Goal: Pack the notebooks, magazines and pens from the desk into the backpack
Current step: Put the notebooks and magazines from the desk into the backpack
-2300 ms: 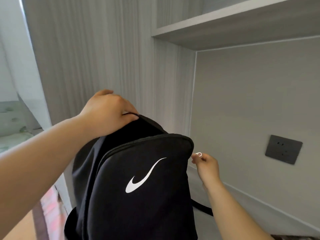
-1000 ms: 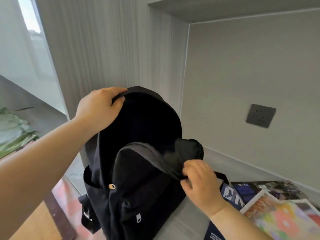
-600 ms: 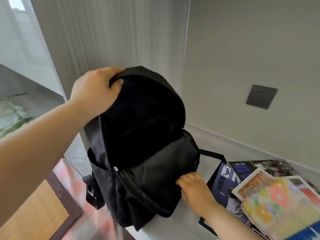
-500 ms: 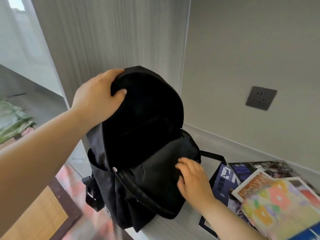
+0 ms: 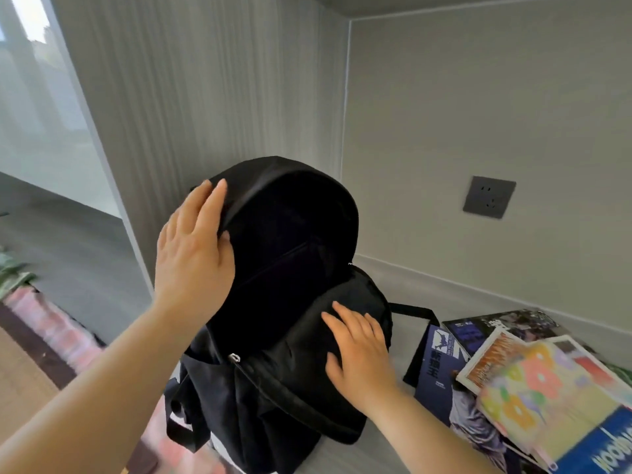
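While our right hand (image 5: 359,360) lies flat on the folded-down front panel of the backpack (image 5: 294,381), fingers spread and clamped on nothing, the stack of magazines (image 5: 533,378) sits just to its right, along the near right part of the desk (image 5: 386,449). That is the relation the coming move turns on, in our judgement: the printed matter lies rightward of our right fingers (image 5: 345,323) and near them, with the backpack's body and its black strap (image 5: 413,309) between it and our left hand, so the right hand is clearly the nearer one for the first pick. The dark blue booklet (image 5: 437,364) is the closest piece, its long side running away from us, roughly parallel to the bag's side; the flowered cover (image 5: 533,381) overlaps the others nearer the desk's right edge. We cannot make out any pens. Further back, our left hand (image 5: 193,248) rests open-palmed against the raised rear rim of the bag, fingers loosely together, thumb hooked on the rim's inner side, propping the mouth wide. The dark opening faces up and toward us, at the desk's left edge. Beyond, a wall socket (image 5: 489,196) sits on the back panel.
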`<act>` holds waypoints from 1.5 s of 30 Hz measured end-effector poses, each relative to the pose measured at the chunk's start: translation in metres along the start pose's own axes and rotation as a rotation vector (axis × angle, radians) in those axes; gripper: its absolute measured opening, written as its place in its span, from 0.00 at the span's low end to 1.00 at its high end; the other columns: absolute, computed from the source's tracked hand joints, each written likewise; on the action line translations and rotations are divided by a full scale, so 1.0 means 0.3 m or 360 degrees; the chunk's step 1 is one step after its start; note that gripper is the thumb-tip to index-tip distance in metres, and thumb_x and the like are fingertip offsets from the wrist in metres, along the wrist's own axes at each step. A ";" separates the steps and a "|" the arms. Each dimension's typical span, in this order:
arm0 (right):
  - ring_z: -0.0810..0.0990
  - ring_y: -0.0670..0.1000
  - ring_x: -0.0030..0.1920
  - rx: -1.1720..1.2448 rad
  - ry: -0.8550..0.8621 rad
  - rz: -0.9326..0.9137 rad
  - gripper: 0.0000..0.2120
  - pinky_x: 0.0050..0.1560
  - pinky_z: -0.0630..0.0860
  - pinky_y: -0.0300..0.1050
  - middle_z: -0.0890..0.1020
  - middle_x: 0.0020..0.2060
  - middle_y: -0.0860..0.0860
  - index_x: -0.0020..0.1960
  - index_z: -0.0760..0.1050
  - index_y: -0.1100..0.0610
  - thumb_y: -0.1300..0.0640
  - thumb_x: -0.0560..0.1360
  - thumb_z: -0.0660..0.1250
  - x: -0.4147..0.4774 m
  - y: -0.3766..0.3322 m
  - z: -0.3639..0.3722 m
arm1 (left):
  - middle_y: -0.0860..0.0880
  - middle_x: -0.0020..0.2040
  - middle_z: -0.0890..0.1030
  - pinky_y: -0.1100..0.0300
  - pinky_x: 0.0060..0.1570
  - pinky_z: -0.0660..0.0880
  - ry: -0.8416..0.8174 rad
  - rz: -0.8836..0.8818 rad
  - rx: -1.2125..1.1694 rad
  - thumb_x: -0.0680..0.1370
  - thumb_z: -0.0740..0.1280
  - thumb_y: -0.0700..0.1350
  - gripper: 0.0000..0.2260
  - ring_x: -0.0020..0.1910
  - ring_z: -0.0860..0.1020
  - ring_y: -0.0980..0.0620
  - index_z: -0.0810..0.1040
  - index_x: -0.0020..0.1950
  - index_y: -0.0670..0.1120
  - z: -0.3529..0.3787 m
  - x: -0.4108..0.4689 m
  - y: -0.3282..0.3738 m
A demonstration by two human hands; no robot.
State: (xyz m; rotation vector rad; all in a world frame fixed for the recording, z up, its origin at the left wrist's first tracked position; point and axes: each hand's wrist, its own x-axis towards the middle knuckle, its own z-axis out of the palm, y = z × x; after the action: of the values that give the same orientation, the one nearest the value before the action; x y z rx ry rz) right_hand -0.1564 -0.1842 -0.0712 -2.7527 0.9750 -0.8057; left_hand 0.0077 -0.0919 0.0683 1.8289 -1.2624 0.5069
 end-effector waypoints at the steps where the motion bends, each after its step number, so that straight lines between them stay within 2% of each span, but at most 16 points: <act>1: 0.58 0.48 0.72 0.0001 0.0032 0.0084 0.26 0.71 0.40 0.45 0.61 0.72 0.50 0.71 0.60 0.52 0.57 0.74 0.59 -0.021 0.003 -0.012 | 0.41 0.73 0.60 0.51 0.70 0.50 0.0053 0.0006 -0.0032 0.75 0.61 0.36 0.25 0.71 0.56 0.41 0.59 0.71 0.44 0.006 -0.008 0.016; 3: 0.73 0.53 0.64 -0.0057 0.0092 0.0273 0.23 0.69 0.57 0.55 0.75 0.63 0.54 0.63 0.72 0.56 0.60 0.68 0.68 -0.070 0.019 -0.045 | 0.38 0.72 0.62 0.49 0.69 0.49 0.0093 0.0194 -0.0093 0.74 0.62 0.40 0.24 0.70 0.55 0.42 0.63 0.69 0.43 0.040 -0.033 0.076; 4: 0.79 0.55 0.56 -0.0132 0.0147 0.0320 0.22 0.63 0.67 0.59 0.80 0.56 0.55 0.56 0.76 0.57 0.61 0.63 0.72 -0.103 0.030 -0.056 | 0.37 0.70 0.65 0.48 0.69 0.50 0.0071 0.0349 -0.0137 0.73 0.62 0.42 0.22 0.68 0.56 0.44 0.66 0.67 0.42 0.066 -0.057 0.113; 7: 0.84 0.52 0.45 -0.0318 0.0183 0.0451 0.21 0.47 0.79 0.55 0.84 0.44 0.51 0.45 0.80 0.55 0.61 0.52 0.78 -0.223 0.079 -0.095 | 0.40 0.62 0.75 0.49 0.68 0.54 -0.0124 0.0648 -0.0377 0.72 0.60 0.42 0.17 0.65 0.64 0.47 0.74 0.60 0.42 0.159 -0.135 0.214; 9: 0.83 0.52 0.47 -0.0325 0.0120 0.0617 0.19 0.49 0.78 0.49 0.84 0.45 0.50 0.46 0.80 0.54 0.61 0.56 0.77 -0.306 0.132 -0.123 | 0.44 0.58 0.78 0.51 0.65 0.62 -0.0349 0.0577 -0.0608 0.73 0.63 0.39 0.13 0.60 0.71 0.51 0.78 0.56 0.42 0.229 -0.189 0.258; 12: 0.74 0.53 0.60 -0.0190 0.0096 0.0991 0.15 0.62 0.65 0.48 0.78 0.57 0.50 0.56 0.76 0.53 0.60 0.70 0.66 -0.408 0.214 -0.176 | 0.56 0.56 0.73 0.74 0.57 0.62 -0.0876 0.0191 -0.0953 0.75 0.63 0.37 0.11 0.57 0.68 0.60 0.78 0.55 0.46 0.337 -0.280 0.280; 13: 0.73 0.54 0.61 -0.0183 0.0128 0.1074 0.14 0.62 0.64 0.48 0.78 0.58 0.51 0.57 0.75 0.53 0.59 0.71 0.65 -0.438 0.239 -0.187 | 0.58 0.55 0.71 0.76 0.53 0.62 -0.1010 0.0096 -0.0982 0.75 0.62 0.38 0.11 0.56 0.68 0.61 0.78 0.55 0.47 0.378 -0.312 0.279; 16: 0.72 0.56 0.61 -0.0239 0.0186 0.1293 0.14 0.61 0.64 0.47 0.77 0.59 0.52 0.58 0.74 0.55 0.59 0.72 0.65 -0.517 0.315 -0.224 | 0.56 0.51 0.72 0.68 0.51 0.65 -0.1347 -0.0035 -0.0934 0.76 0.62 0.38 0.10 0.52 0.71 0.59 0.78 0.53 0.47 0.491 -0.399 0.298; 20: 0.70 0.54 0.62 -0.0166 0.0105 0.1504 0.16 0.60 0.65 0.44 0.74 0.61 0.51 0.61 0.71 0.55 0.58 0.73 0.63 -0.619 0.447 -0.283 | 0.52 0.51 0.76 0.67 0.50 0.65 -0.1653 -0.0093 -0.0884 0.76 0.62 0.39 0.10 0.49 0.72 0.57 0.78 0.54 0.47 0.619 -0.487 0.394; 24: 0.69 0.53 0.65 0.0157 0.0089 0.1695 0.17 0.62 0.66 0.42 0.73 0.64 0.55 0.63 0.69 0.59 0.61 0.74 0.62 -0.692 0.593 -0.352 | 0.47 0.60 0.75 0.64 0.51 0.68 -0.1750 -0.0153 -0.0814 0.75 0.63 0.42 0.14 0.52 0.73 0.54 0.73 0.60 0.48 0.734 -0.527 0.523; 28: 0.70 0.53 0.64 0.0392 0.0099 0.1759 0.18 0.58 0.67 0.40 0.73 0.64 0.55 0.65 0.67 0.59 0.61 0.75 0.62 -0.729 0.732 -0.394 | 0.46 0.66 0.70 0.55 0.59 0.68 -0.1790 -0.0285 -0.0649 0.74 0.65 0.47 0.21 0.63 0.70 0.47 0.67 0.66 0.48 0.861 -0.548 0.648; 32: 0.71 0.53 0.63 0.0546 0.0066 0.1781 0.19 0.58 0.69 0.43 0.73 0.64 0.55 0.64 0.67 0.60 0.61 0.75 0.63 -0.722 0.859 -0.419 | 0.46 0.65 0.73 0.52 0.59 0.70 -0.1826 -0.0343 -0.0368 0.71 0.66 0.53 0.25 0.63 0.71 0.45 0.65 0.66 0.51 0.971 -0.557 0.737; 37: 0.75 0.53 0.55 0.0723 -0.0040 0.1862 0.20 0.49 0.68 0.41 0.73 0.64 0.57 0.66 0.65 0.60 0.59 0.75 0.63 -0.688 0.971 -0.395 | 0.47 0.66 0.71 0.52 0.60 0.68 -0.1913 -0.0375 -0.0033 0.68 0.68 0.56 0.31 0.65 0.67 0.45 0.61 0.68 0.52 1.035 -0.572 0.750; 41: 0.72 0.53 0.61 0.0851 -0.0060 0.1849 0.21 0.54 0.68 0.41 0.71 0.66 0.56 0.66 0.64 0.60 0.61 0.75 0.63 -0.650 1.011 -0.345 | 0.47 0.64 0.73 0.53 0.58 0.70 -0.2063 -0.0448 0.0069 0.67 0.68 0.59 0.31 0.63 0.71 0.45 0.62 0.66 0.50 1.067 -0.582 0.723; 43: 0.68 0.53 0.66 0.0893 -0.0115 0.1781 0.21 0.56 0.65 0.41 0.70 0.66 0.54 0.67 0.63 0.58 0.62 0.75 0.62 -0.627 1.027 -0.327 | 0.47 0.63 0.73 0.54 0.58 0.70 -0.2106 -0.0589 -0.0015 0.68 0.67 0.57 0.31 0.62 0.72 0.45 0.60 0.66 0.48 1.083 -0.586 0.725; 45: 0.69 0.54 0.66 0.0942 -0.0104 0.1794 0.21 0.59 0.68 0.43 0.71 0.66 0.54 0.67 0.64 0.57 0.62 0.75 0.62 -0.604 1.055 -0.327 | 0.47 0.62 0.74 0.57 0.55 0.71 -0.2049 -0.0833 -0.0281 0.71 0.67 0.51 0.29 0.60 0.73 0.45 0.59 0.67 0.45 1.099 -0.593 0.734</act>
State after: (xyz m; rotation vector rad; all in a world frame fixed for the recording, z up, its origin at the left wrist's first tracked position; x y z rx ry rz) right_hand -0.5006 -0.3155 -0.1547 -1.3690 1.6369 -0.6073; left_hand -0.3058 -0.2910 -0.1571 2.2213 -1.3754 -1.2176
